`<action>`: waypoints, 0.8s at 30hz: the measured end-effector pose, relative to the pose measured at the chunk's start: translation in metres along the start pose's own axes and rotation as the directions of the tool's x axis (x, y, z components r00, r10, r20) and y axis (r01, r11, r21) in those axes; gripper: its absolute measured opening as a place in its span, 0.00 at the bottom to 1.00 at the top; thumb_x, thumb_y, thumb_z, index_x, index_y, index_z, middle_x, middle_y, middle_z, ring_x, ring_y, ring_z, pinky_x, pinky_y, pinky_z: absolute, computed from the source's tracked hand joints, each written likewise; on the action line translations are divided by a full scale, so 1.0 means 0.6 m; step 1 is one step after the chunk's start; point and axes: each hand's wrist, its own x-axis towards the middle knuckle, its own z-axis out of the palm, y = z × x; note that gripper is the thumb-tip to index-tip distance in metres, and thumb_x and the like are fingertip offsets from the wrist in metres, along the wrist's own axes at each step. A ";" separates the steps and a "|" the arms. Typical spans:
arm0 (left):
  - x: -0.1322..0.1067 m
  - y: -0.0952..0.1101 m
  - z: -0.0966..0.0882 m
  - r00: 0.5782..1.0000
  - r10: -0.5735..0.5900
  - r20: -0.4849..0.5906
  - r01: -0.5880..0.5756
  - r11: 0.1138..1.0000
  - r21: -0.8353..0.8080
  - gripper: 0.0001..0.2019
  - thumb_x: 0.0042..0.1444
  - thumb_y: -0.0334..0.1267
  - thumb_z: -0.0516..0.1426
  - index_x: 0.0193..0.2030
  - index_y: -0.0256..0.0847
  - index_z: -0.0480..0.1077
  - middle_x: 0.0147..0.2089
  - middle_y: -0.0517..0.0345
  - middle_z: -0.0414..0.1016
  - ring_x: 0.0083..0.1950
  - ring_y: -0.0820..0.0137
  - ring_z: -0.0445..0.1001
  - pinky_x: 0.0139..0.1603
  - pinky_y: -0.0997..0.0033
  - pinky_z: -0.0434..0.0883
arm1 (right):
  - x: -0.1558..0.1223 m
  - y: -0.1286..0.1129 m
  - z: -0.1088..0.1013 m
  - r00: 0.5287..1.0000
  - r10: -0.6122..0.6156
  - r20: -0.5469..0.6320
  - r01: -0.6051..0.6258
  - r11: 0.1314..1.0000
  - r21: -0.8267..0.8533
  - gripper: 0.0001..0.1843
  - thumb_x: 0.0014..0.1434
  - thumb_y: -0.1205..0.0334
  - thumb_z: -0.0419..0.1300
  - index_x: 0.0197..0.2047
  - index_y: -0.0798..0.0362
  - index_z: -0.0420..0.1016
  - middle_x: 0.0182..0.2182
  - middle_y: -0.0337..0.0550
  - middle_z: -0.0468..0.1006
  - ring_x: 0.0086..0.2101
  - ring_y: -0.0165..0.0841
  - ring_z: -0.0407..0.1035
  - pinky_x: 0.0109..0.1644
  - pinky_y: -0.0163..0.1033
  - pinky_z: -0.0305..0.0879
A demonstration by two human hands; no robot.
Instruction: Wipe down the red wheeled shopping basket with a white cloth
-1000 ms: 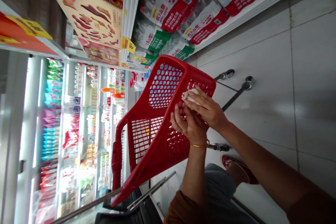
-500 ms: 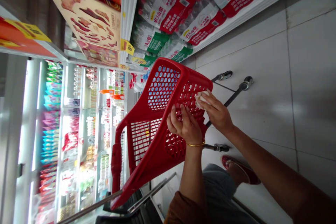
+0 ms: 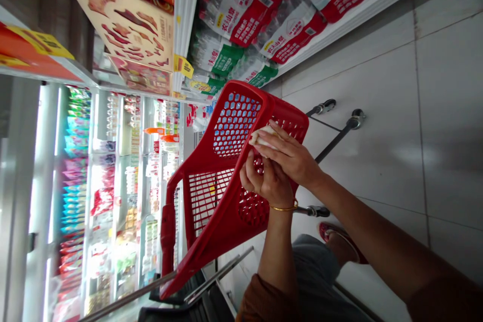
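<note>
A red plastic shopping cart (image 3: 211,246) with honeycomb sides stands on the floor in front of me. My left hand (image 3: 268,181), a gold bracelet at its wrist, has its fingers curled round the cart's side rim. My right hand (image 3: 292,153) presses a crumpled whitish cloth (image 3: 263,136) against the same side, close to that rim. The right fingers lie over the cloth and hide part of it. Both hands are close together, the right one overlapping the left thumb area.
Packs of bottled water (image 3: 287,30) fill the low shelf alongside the cart. Boxes (image 3: 124,15) lie on a shelf beside them, and a lit display of packaged goods (image 3: 101,186) stands beyond. Cart casters (image 3: 356,116) rest on the tiled floor (image 3: 385,156).
My right hand has slid the cloth across the cart's side, leftward in the picture, to the rim near my left hand. The left hand has stayed almost in place.
</note>
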 end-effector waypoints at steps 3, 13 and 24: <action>0.002 0.001 -0.001 1.000 -0.018 0.008 0.018 1.000 -0.001 0.13 0.63 0.41 0.52 0.43 0.42 0.78 0.55 0.44 0.71 0.59 0.59 0.65 0.61 0.53 0.59 | -0.030 0.015 0.005 0.997 0.070 -0.023 -0.070 0.998 -0.004 0.22 0.66 0.65 0.51 0.62 0.43 0.63 0.63 0.34 0.63 0.66 0.36 0.46 0.69 0.50 0.54; 0.002 -0.001 0.003 0.999 -0.038 0.012 0.038 0.999 0.013 0.11 0.61 0.41 0.55 0.43 0.45 0.78 0.56 0.45 0.71 0.59 0.58 0.64 0.61 0.52 0.60 | -0.082 0.043 0.009 0.986 0.134 -0.101 -0.137 0.990 -0.024 0.24 0.66 0.67 0.51 0.63 0.39 0.61 0.62 0.33 0.64 0.65 0.36 0.51 0.69 0.52 0.55; 0.003 0.001 0.005 0.998 -0.066 0.023 0.066 0.998 0.018 0.11 0.61 0.41 0.55 0.43 0.43 0.78 0.56 0.44 0.71 0.60 0.58 0.64 0.62 0.50 0.59 | -0.133 0.063 0.006 0.968 0.191 -0.164 -0.205 0.976 -0.076 0.25 0.65 0.71 0.51 0.62 0.40 0.63 0.62 0.39 0.64 0.65 0.39 0.51 0.65 0.55 0.59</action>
